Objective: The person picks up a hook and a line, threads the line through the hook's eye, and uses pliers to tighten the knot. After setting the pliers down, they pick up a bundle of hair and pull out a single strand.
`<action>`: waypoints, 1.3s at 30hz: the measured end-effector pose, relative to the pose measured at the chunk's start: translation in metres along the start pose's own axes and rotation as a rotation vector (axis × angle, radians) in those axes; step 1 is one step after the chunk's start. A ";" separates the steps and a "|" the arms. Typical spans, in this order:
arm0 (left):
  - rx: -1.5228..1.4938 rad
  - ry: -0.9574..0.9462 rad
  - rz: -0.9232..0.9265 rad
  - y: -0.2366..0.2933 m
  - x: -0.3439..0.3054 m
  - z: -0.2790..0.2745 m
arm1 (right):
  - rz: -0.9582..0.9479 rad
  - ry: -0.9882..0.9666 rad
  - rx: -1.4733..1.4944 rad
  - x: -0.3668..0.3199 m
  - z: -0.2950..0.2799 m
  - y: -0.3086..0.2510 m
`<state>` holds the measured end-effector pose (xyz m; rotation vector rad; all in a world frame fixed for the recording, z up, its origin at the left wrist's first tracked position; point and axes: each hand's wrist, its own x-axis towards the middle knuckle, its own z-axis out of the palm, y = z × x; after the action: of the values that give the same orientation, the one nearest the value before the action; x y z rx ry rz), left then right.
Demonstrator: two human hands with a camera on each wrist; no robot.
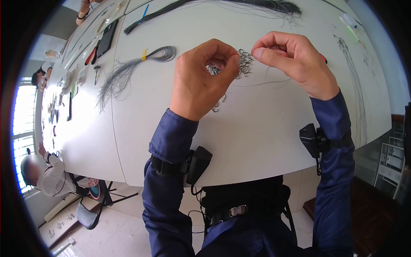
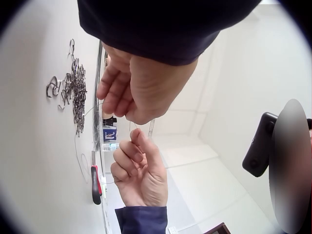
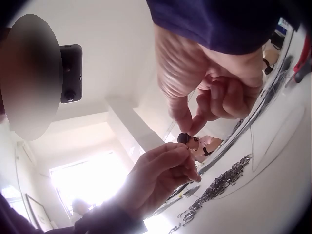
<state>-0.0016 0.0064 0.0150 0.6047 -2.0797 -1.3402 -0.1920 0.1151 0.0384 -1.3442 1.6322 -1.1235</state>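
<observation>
Both hands are raised over the white table, fingertips facing each other. My left hand [image 1: 192,85] pinches with thumb and forefinger, its other fingers curled in. Opposite it, my right hand [image 1: 302,64] also pinches at the tip, the fingertips close together in the right wrist view. A thin grey line [image 1: 276,81] runs from the hands in a loose loop over the table. A tiny dark sliver shows between the fingertips; I cannot tell whether it is hook or line. Beneath lies a pile of fish hooks [image 2: 78,95], with a few loose hooks [image 1: 216,108] nearer me.
A yellow-tied bundle of grey line [image 1: 160,55] lies left, a longer dark bundle [image 1: 192,7] across the back. Loose strands [image 1: 356,81] hang along the right. Red-handled pliers [image 2: 95,185] lie beyond my right hand; a phone [image 1: 108,38] is far left. Other people sit around.
</observation>
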 end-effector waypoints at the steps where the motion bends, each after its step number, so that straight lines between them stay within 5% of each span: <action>1: -0.016 -0.008 0.004 0.001 0.000 0.000 | -0.002 0.009 0.017 0.000 0.000 -0.001; 26: -0.347 0.148 0.024 0.004 0.001 0.001 | -0.020 0.099 0.233 -0.001 0.030 -0.001; 39: -0.009 0.251 0.125 -0.007 0.003 0.005 | -0.261 0.312 -0.304 -0.008 0.045 -0.007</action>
<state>-0.0068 0.0053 0.0077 0.5959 -1.8754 -1.1402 -0.1471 0.1150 0.0292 -1.6813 1.9541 -1.3303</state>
